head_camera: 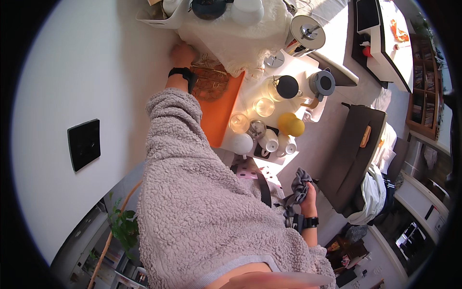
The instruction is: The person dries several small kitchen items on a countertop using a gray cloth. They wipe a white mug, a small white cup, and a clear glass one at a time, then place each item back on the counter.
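Observation:
My left hand [182,55] reaches forward beside the white wall, past a gold wire rack [216,85]. The fingers are blurred and shaded, so whether they hold anything cannot be made out. Under the rack lies an orange tray [213,121] along the table's left side. A crumpled dark grey cloth [300,186] is bunched in my right hand [309,198], low beside my body and away from the table. Dark bands circle both wrists.
Glass cups [265,107], white mugs [269,141], yellow round fruits [288,124], a black-lidded glass jug [287,86] and a grey-lidded kettle [322,83] crowd the table. A metal canister [306,34] stands beside white fringed cloth [238,47]. A brown sofa [350,155] is right.

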`<state>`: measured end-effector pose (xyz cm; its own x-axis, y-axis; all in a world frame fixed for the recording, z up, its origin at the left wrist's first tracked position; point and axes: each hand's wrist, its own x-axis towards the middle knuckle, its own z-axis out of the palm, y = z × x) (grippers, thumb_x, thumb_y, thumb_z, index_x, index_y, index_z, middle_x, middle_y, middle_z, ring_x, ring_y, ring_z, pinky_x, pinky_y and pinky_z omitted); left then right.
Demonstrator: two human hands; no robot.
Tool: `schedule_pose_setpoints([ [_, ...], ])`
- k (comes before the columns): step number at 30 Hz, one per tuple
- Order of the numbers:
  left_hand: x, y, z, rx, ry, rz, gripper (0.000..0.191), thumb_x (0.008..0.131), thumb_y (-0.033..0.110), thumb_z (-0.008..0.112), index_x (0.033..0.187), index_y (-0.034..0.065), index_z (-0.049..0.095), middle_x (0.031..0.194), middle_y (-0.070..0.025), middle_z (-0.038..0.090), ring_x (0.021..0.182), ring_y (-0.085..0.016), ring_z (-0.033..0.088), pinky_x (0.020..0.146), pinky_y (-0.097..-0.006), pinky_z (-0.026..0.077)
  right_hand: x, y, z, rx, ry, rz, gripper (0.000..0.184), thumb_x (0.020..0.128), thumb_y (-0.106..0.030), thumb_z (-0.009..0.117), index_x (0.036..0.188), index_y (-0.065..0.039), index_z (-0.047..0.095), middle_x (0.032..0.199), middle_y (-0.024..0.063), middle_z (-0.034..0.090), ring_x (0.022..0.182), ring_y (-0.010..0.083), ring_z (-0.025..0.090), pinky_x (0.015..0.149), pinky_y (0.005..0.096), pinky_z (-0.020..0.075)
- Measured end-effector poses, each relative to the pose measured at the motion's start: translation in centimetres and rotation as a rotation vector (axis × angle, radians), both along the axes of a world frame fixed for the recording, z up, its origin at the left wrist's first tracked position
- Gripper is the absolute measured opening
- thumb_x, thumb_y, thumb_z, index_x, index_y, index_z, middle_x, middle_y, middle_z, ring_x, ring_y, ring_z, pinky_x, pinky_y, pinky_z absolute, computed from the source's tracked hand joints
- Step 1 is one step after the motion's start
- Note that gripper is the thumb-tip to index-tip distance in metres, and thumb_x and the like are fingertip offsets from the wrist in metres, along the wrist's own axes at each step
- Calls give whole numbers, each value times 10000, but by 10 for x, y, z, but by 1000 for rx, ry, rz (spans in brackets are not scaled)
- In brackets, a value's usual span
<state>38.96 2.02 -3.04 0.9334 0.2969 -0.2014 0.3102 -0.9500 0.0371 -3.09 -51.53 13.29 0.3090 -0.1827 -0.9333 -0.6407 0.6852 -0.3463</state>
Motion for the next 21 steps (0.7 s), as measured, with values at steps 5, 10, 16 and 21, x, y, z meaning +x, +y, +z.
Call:
schedule_pose_setpoints([
  [5, 13, 6, -14, 83, 146, -117, 308, 850, 292, 591, 1068, 87, 663, 1090, -157, 638, 975, -309, 639, 786, -416, 541, -2, -2, 0, 22, 2, -12, 188, 913, -118, 441, 978, -40, 599, 726, 1, 615, 567, 112, 570, 517, 235, 472],
  [10, -1, 4, 1, 178, 18, -235, 236, 814, 204, 630, 1024, 102, 670, 1088, -134, 633, 1014, -300, 620, 784, -401, 545, 0, -4, -4, 13, 17, -9, 210, 860, -78, 457, 989, 5, 600, 784, 48, 628, 613, 140, 585, 530, 250, 470],
  [16, -21, -5, 31, 202, -190, -186, 359, 739, 132, 696, 1082, 92, 601, 1114, -156, 562, 1028, -326, 583, 844, -414, 514, 5, -3, -3, 9, 2, 7, 200, 846, -75, 459, 964, 4, 600, 757, 48, 618, 591, 144, 575, 525, 252, 471],
  [21, -38, -2, 64, 234, -375, -286, 456, 718, 156, 719, 1139, 88, 560, 1092, -155, 548, 964, -355, 584, 820, -433, 515, 6, -5, -3, 35, -31, 44, 193, 846, -76, 457, 953, 4, 596, 756, 52, 614, 602, 147, 578, 529, 257, 475],
])
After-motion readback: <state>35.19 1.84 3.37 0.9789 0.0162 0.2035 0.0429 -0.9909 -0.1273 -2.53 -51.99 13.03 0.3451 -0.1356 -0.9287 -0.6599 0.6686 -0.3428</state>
